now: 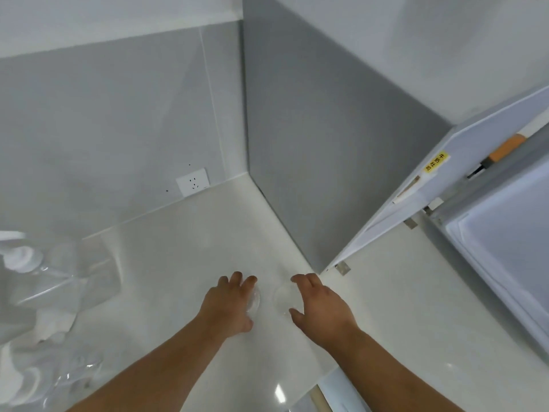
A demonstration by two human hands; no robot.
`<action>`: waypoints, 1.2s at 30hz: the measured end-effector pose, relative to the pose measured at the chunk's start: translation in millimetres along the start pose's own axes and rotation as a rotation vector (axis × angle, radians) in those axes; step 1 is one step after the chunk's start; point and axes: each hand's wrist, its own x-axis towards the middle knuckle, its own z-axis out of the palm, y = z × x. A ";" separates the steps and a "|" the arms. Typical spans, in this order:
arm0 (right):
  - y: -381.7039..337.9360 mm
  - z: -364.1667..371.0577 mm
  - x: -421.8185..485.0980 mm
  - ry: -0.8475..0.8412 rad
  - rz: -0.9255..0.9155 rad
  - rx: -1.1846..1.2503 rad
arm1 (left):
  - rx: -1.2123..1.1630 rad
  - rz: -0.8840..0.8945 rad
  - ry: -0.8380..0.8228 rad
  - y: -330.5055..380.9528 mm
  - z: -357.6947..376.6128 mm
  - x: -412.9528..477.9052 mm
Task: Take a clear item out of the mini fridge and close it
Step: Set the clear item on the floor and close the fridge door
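White countertop (184,248), hands cupping clear cups (283,298), mini fridge (490,221) door open, wall socket (192,182).

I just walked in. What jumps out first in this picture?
Two bare arms reach over a pale counter, the left hand and right hand cupped around small clear pieces at bottom centre. On the right, the mini fridge stands open, its door wearing a yellow label.
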 end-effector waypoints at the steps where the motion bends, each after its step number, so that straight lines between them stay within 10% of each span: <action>1: 0.8 -1.5 -1.3 -0.003 0.001 0.000 | 0.007 0.001 0.001 1.2 -1.0 -0.3; 23: 160.6 -327.4 -196.5 0.762 0.152 -0.222 | -0.159 0.675 0.665 328.1 -289.3 -53.3; 36: 236.4 -498.1 -262.8 0.952 0.387 -0.314 | -0.041 0.529 0.942 350.5 -473.0 -35.7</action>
